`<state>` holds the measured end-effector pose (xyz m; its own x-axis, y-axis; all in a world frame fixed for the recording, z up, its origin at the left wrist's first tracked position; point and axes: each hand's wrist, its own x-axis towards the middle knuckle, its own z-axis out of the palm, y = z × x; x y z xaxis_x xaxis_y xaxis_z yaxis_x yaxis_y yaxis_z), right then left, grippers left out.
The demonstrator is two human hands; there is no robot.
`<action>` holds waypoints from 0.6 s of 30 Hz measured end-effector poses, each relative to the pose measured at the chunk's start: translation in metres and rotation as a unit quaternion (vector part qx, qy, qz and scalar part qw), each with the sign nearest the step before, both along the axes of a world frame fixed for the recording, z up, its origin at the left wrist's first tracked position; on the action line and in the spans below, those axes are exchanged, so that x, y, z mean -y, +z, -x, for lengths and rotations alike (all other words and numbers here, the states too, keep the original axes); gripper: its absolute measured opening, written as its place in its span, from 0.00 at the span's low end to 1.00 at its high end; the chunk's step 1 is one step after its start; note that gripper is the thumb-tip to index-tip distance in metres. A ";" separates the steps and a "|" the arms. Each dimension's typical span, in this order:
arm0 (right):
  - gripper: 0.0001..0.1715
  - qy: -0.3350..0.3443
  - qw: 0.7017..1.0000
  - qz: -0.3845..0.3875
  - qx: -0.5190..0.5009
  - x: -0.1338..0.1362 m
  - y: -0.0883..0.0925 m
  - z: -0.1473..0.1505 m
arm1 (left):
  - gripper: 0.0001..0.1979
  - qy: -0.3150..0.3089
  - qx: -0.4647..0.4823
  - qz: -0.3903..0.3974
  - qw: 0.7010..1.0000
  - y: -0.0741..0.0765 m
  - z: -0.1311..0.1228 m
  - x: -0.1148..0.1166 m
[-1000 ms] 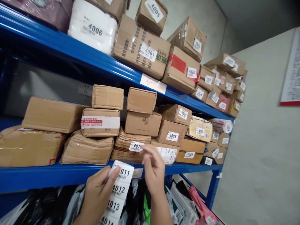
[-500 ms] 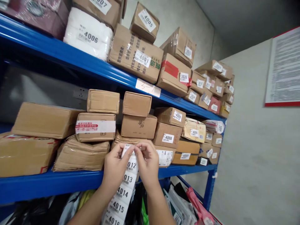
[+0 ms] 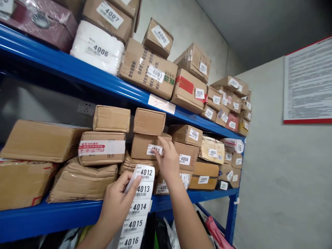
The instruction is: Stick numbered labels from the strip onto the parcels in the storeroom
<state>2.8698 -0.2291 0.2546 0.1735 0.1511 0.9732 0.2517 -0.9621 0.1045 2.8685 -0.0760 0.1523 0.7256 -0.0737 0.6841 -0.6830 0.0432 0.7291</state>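
Note:
My left hand (image 3: 116, 202) grips a long strip of white numbered labels (image 3: 138, 204); 4012 is at its top, then 4013, 4014 and more below. My right hand (image 3: 168, 159) reaches up to a brown cardboard box (image 3: 145, 144) on the middle blue shelf (image 3: 64, 212). Its fingers lie flat against a white label 4011 (image 3: 154, 150) on the box's front. Boxes beside it carry labels 4009 (image 3: 194, 134) and 4008 (image 3: 184, 159).
The upper shelf (image 3: 103, 81) holds more labelled boxes and a white bundle marked 4006 (image 3: 97, 46). Unlabelled brown parcels (image 3: 38, 141) fill the left of the middle shelf. Plastic bags lie below. A grey wall with a red-edged notice (image 3: 308, 83) stands to the right.
Both hands met at the top of the strip, and label 4011 came off it. My right hand then rose and now presses it onto the box; the strip now starts at 4012.

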 end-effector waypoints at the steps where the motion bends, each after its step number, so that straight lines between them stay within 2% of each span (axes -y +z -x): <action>1: 0.24 -0.047 0.999 -0.014 0.013 0.000 -0.001 0.001 | 0.19 -0.009 0.001 -0.001 1.000 -0.001 0.000 -0.001; 2: 0.29 -0.085 0.996 -0.024 0.025 0.000 -0.001 0.001 | 0.19 -0.019 0.002 0.000 1.000 -0.001 -0.001 -0.002; 3: 0.29 -0.105 0.994 -0.021 0.030 0.001 0.000 0.002 | 0.19 -0.029 0.006 0.002 1.000 0.000 -0.002 -0.002; 5: 0.18 -0.090 0.996 0.013 0.023 0.003 0.003 0.007 | 0.18 -0.037 0.022 0.016 0.999 0.003 -0.003 -0.002; 7: 0.12 -0.018 0.999 0.022 0.017 0.003 0.006 0.015 | 0.16 -0.026 0.051 0.035 0.998 0.008 -0.005 -0.002; 9: 0.09 0.109 0.994 -0.026 -0.018 0.001 0.006 0.029 | 0.15 -0.010 0.089 0.048 0.995 0.013 -0.007 -0.002; 11: 0.12 0.247 0.960 -0.074 -0.107 -0.006 0.002 0.043 | 0.14 0.001 0.128 0.051 0.990 0.020 -0.008 -0.001; 12: 0.12 0.292 0.942 -0.088 -0.143 -0.010 -0.002 0.049 | 0.13 -0.004 0.141 0.053 0.989 0.023 -0.009 0.001; 14: 0.08 0.321 0.927 -0.111 -0.156 -0.017 -0.008 0.054 | 0.09 -0.044 0.127 0.087 0.987 0.032 -0.008 0.006; 16: 0.05 0.327 0.924 -0.152 -0.127 -0.022 -0.012 0.052 | 0.13 -0.116 0.063 0.141 0.981 0.042 -0.007 0.012; 18: 0.03 0.352 0.905 -0.205 -0.122 -0.026 -0.012 0.046 | 0.13 -0.143 0.010 0.179 0.973 0.051 -0.004 0.018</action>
<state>2.8234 -0.2034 0.2428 0.3919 -0.0580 0.9182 0.7846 -0.5001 -0.3665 2.8729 -0.0943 0.2029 0.6969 -0.0240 0.7168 -0.6198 0.4826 0.6188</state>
